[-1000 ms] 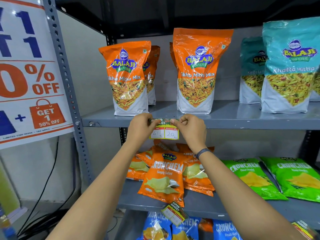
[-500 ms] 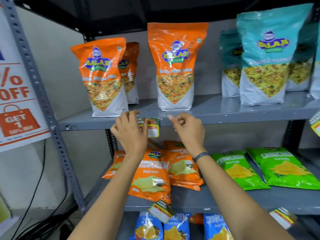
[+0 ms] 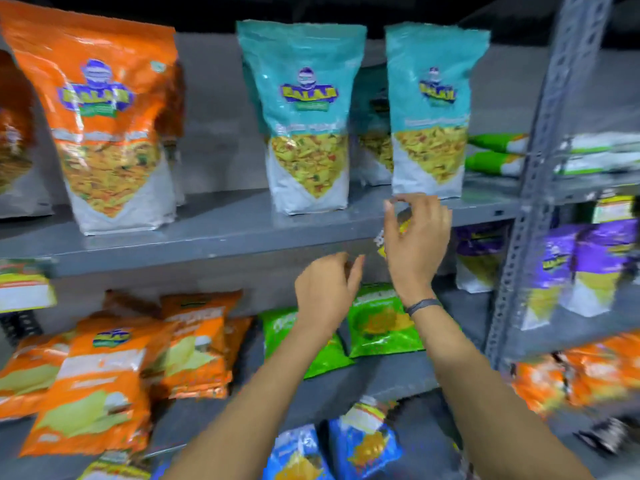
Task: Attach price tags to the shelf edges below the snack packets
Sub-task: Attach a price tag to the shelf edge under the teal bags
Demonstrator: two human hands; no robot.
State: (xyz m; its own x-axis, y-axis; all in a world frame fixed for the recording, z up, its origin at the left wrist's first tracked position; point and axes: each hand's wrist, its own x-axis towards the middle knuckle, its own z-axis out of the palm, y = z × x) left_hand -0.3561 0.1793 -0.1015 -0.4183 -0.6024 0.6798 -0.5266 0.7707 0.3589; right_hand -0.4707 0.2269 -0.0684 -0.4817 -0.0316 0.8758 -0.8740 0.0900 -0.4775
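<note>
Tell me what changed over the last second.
Both hands left the tag under the orange packets and moved right, below the teal packets. The right hand now holds a fresh tag at the shelf edge; the left hand is empty. The first tag stays hanging.

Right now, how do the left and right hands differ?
The right hand is raised at the shelf edge under a teal packet, pinching a yellow price tag; the left hand sits lower, empty, fingers loosely curled. Only the right wrist wears a dark band. Both are bare.
</note>
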